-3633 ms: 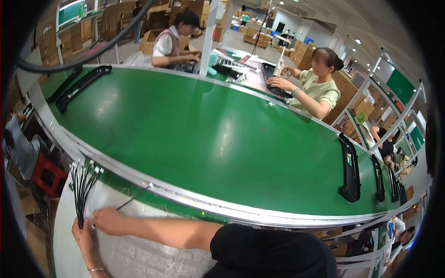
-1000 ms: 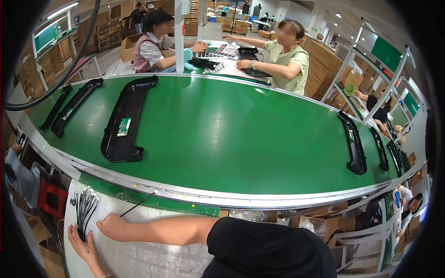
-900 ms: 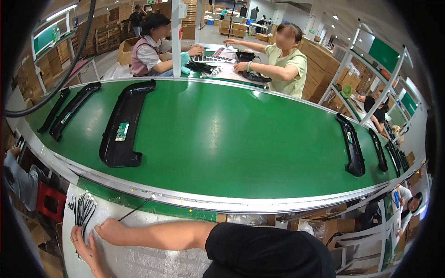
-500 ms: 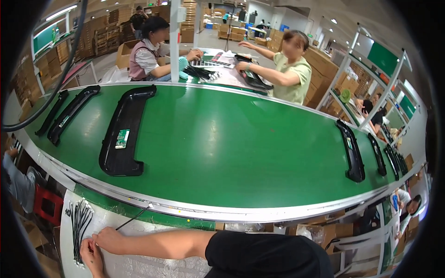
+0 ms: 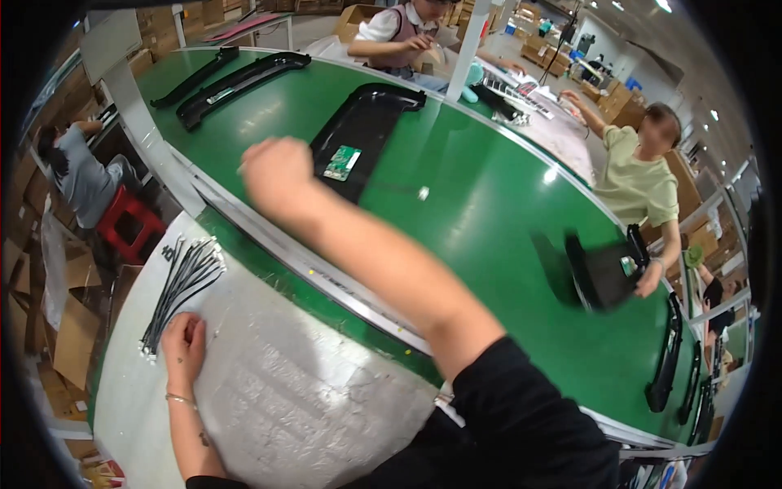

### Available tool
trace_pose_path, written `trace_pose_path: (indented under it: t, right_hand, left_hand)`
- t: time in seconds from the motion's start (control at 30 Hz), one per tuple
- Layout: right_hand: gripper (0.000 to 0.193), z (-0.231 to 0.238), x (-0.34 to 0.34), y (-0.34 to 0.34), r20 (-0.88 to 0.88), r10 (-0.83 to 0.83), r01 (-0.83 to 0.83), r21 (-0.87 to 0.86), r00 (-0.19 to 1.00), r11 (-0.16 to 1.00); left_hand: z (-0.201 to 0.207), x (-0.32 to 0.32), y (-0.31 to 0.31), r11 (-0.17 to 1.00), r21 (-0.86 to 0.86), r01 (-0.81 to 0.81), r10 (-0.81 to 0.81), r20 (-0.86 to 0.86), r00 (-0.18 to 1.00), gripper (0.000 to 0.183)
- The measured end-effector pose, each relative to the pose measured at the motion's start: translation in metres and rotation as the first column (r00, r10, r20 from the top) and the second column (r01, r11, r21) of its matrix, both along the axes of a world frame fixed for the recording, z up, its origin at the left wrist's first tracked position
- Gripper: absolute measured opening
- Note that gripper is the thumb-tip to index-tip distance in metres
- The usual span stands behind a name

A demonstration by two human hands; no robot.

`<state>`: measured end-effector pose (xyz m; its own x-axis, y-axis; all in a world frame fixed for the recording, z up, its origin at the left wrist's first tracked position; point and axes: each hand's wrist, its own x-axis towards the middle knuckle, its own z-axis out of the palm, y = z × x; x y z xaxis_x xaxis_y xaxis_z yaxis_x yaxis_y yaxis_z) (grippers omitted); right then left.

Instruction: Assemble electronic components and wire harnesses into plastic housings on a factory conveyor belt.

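My left hand [image 5: 184, 346] rests on the pale worktable with its fingers curled in. Whatever may be inside them is hidden. Right beside it lies a bundle of black cables [image 5: 175, 285] with white connectors at their ends. My right arm stretches across the green conveyor belt [image 5: 456, 236], and my right hand [image 5: 279, 181] is smeared by motion, its fingers turned out of sight. Just past that hand is a black plastic housing [image 5: 358, 122] carrying a green circuit board [image 5: 342, 163]. A small white connector [image 5: 423, 193] shows on the belt right of the housing, a faint dark line running to it.
More black housings [image 5: 240, 85] lie at the belt's far left, others [image 5: 668, 354] at its right. Across the belt, a co-worker in light green [image 5: 639, 175] handles a blurred housing [image 5: 607, 273]. Another in a pink vest [image 5: 399, 41] sits near a white post [image 5: 471, 49].
My view has turned left. My right hand has left my left hand's side and swung out over the belt near the housing. The co-worker in green has brought a housing onto the belt.
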<state>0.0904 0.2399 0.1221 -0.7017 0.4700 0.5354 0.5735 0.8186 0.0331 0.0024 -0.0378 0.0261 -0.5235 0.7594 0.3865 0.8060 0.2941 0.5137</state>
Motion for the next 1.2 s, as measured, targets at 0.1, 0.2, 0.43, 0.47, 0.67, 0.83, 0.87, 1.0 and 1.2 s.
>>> trace_pose_path:
  t: [0.1, 0.2, 0.43, 0.47, 0.67, 0.83, 0.87, 1.0, 1.2]
  right_hand:
    - [0.02, -0.004, -0.017, 0.057, 0.039, -0.181, 0.184, -0.336, 0.983, 0.924]
    - [0.038, -0.025, -0.008, 0.126, 0.078, -0.368, 0.318, -0.686, 0.926, 0.654]
    - [0.037, -0.06, -0.03, 0.147, 0.286, -0.388, 0.457, -0.75, 0.876, 0.479]
    - [0.036, -0.056, -0.022, 0.149, 0.288, -0.377, 0.45, -0.756, 0.88, 0.476]
    - [0.034, 0.022, 0.049, 0.091, 0.204, -0.044, 0.15, -0.538, 0.978, 0.829]
    - [0.019, 0.054, 0.157, -0.082, 0.405, 0.376, -0.279, -0.279, 0.833, 0.919]
    - [0.014, 0.054, 0.175, -0.116, 0.411, 0.441, -0.336, -0.304, 0.798, 0.892]
    - [0.009, -0.016, 0.201, -0.171, 0.466, 0.759, -0.782, -0.2, 0.455, 0.591]
    - [0.016, -0.091, 0.187, -0.215, 0.479, 0.84, -0.94, -0.083, 0.253, 0.33]
  left_hand:
    - [-0.003, -0.01, -0.022, 0.997, -0.009, -0.075, 0.075, -0.035, 0.997, 0.009]
    - [-0.004, -0.001, -0.003, 0.998, 0.025, -0.061, 0.06, 0.027, 0.998, 0.012]
    - [-0.003, 0.007, -0.02, 0.988, 0.018, -0.154, 0.154, -0.004, 0.988, 0.016]
    - [-0.004, 0.007, -0.017, 0.989, 0.034, -0.144, 0.144, -0.004, 0.99, 0.016]
    - [-0.011, -0.007, -0.008, 0.987, 0.126, -0.104, 0.116, -0.094, 0.989, 0.017]
    - [0.007, 0.038, -0.044, 0.937, 0.342, -0.062, 0.069, -0.01, 0.998, 0.024]
    - [-0.003, 0.047, -0.075, 0.956, 0.275, 0.106, 0.024, -0.433, 0.901, 0.023]
    - [0.08, 0.183, -0.15, 0.905, 0.068, 0.419, -0.323, -0.529, 0.785, 0.036]
    - [0.086, 0.221, -0.164, 0.759, -0.581, 0.295, -0.197, 0.227, 0.954, 0.03]
